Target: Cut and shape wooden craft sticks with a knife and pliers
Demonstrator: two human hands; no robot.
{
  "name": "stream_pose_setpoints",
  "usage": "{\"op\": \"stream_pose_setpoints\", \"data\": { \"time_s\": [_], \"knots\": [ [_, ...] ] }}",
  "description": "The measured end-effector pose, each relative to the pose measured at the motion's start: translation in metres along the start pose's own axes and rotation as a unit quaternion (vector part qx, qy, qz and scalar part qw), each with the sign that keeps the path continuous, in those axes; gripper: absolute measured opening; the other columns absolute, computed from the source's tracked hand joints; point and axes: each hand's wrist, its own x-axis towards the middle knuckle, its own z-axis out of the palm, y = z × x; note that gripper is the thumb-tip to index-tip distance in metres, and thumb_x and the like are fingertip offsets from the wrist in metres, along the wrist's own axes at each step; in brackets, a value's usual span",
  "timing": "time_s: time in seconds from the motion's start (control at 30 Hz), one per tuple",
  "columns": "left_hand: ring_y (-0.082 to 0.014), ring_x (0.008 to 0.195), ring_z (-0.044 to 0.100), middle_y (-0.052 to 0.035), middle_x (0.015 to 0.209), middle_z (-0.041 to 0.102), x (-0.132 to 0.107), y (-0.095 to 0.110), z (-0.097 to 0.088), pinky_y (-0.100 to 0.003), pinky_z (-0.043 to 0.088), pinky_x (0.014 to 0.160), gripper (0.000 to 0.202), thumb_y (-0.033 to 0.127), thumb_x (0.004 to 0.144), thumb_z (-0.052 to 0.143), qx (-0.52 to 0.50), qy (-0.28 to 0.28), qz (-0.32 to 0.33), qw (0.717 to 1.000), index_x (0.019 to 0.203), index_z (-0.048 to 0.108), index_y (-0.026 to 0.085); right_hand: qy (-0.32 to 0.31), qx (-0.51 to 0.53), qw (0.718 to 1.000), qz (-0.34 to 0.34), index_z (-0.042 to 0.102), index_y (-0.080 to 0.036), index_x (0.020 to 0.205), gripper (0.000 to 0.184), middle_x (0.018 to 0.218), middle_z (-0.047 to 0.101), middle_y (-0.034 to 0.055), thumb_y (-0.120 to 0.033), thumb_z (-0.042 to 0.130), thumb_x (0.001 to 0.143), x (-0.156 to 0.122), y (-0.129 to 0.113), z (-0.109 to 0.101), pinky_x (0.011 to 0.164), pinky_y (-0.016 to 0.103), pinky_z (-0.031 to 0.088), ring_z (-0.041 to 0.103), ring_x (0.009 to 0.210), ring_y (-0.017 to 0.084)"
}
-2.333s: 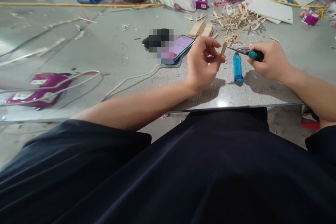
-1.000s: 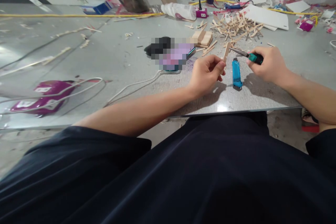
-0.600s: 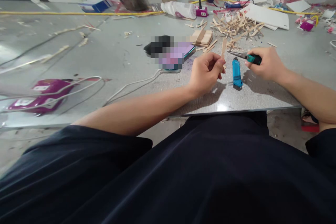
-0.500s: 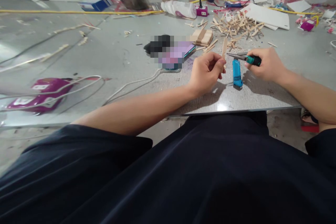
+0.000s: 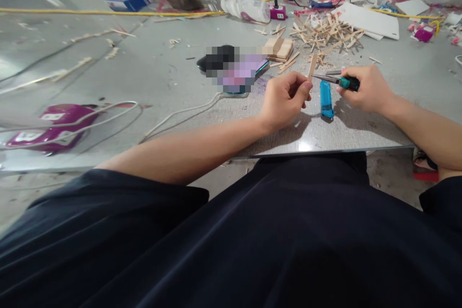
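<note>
My left hand (image 5: 283,101) is closed around a flat wooden stick (image 5: 312,66), held upright above the grey table (image 5: 162,72). My right hand (image 5: 366,89) grips pliers (image 5: 337,78) with teal and black handles. The metal tips of the pliers point left and touch the stick just above my left thumb. A blue lighter (image 5: 327,98) lies on the table between my two hands.
A phone (image 5: 249,70) on a white cable (image 5: 180,113) lies left of my hands. Behind them are a stack of wooden sticks (image 5: 279,48) and a heap of cut stick pieces (image 5: 327,31). A magenta power strip (image 5: 54,127) sits far left. White boards (image 5: 368,19) lie at the back right.
The stick has gone from leaning to upright and tilted slightly again, and the pliers' tips have closed in on it. Both hands stay in the same place.
</note>
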Motion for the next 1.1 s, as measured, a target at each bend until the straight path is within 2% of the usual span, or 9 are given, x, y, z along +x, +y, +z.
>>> {"op": "stream_pose_setpoints", "data": {
  "time_s": [0.3, 0.43, 0.73, 0.83, 0.97, 1.1],
  "knots": [
    [-0.0088, 0.053, 0.062, 0.0015, 0.072, 0.073, 0.002, 0.0, -0.001, -0.022, 0.055, 0.053, 0.016, 0.027, 0.108, 0.07, -0.017, -0.012, -0.012, 1.0, 0.092, 0.067, 0.023, -0.001, 0.025, 1.0, -0.016, 0.071, -0.026, 0.088, 0.015, 0.081, 0.072, 0.0047, -0.041, 0.073, 0.086, 0.002, 0.0, -0.001, 0.075, 0.044, 0.043, 0.06, 0.076, 0.025],
    [-0.0089, 0.053, 0.061, 0.0027, 0.071, 0.069, 0.002, -0.003, -0.001, -0.022, 0.054, 0.053, 0.016, 0.026, 0.108, 0.069, -0.025, -0.015, -0.019, 0.999, 0.092, 0.066, 0.023, -0.015, 0.039, 0.999, -0.019, 0.069, -0.028, 0.087, 0.013, 0.081, 0.072, 0.0046, -0.041, 0.072, 0.089, 0.002, 0.001, -0.002, 0.077, 0.045, 0.045, 0.061, 0.076, 0.026],
    [-0.0113, 0.051, 0.059, 0.0051, 0.063, 0.06, 0.002, -0.007, -0.002, -0.026, 0.049, 0.052, 0.024, 0.039, 0.112, 0.065, -0.007, -0.005, 0.006, 1.0, 0.091, 0.063, 0.027, -0.042, 0.066, 0.996, -0.03, 0.075, -0.029, 0.088, 0.015, 0.077, 0.069, 0.0031, -0.044, 0.079, 0.09, 0.005, 0.009, 0.0, 0.085, 0.049, 0.055, 0.06, 0.075, 0.026],
    [-0.0121, 0.051, 0.059, 0.0048, 0.064, 0.06, 0.002, -0.005, -0.003, -0.028, 0.047, 0.052, 0.024, 0.039, 0.112, 0.066, 0.007, 0.003, 0.027, 1.0, 0.091, 0.064, 0.027, -0.048, 0.079, 0.995, -0.041, 0.073, -0.03, 0.085, 0.022, 0.074, 0.065, 0.0018, -0.049, 0.08, 0.091, 0.006, 0.011, 0.001, 0.091, 0.053, 0.058, 0.057, 0.073, 0.025],
    [-0.0129, 0.05, 0.059, 0.006, 0.06, 0.057, 0.002, -0.001, -0.005, -0.029, 0.046, 0.053, 0.022, 0.036, 0.11, 0.069, 0.031, 0.008, 0.03, 0.999, 0.09, 0.065, 0.027, -0.055, 0.077, 0.995, -0.033, 0.071, -0.029, 0.082, 0.033, 0.074, 0.064, 0.0021, -0.057, 0.082, 0.094, 0.007, 0.011, 0.001, 0.092, 0.053, 0.059, 0.057, 0.075, 0.025],
    [-0.0126, 0.051, 0.058, 0.0058, 0.059, 0.058, 0.002, 0.002, -0.005, -0.028, 0.047, 0.055, 0.021, 0.033, 0.109, 0.069, 0.032, 0.0, 0.014, 0.999, 0.09, 0.066, 0.027, -0.061, 0.081, 0.994, -0.034, 0.07, -0.028, 0.081, 0.027, 0.075, 0.064, 0.0021, -0.049, 0.081, 0.094, 0.008, 0.01, 0.001, 0.09, 0.05, 0.057, 0.057, 0.074, 0.024]
  ]
}}
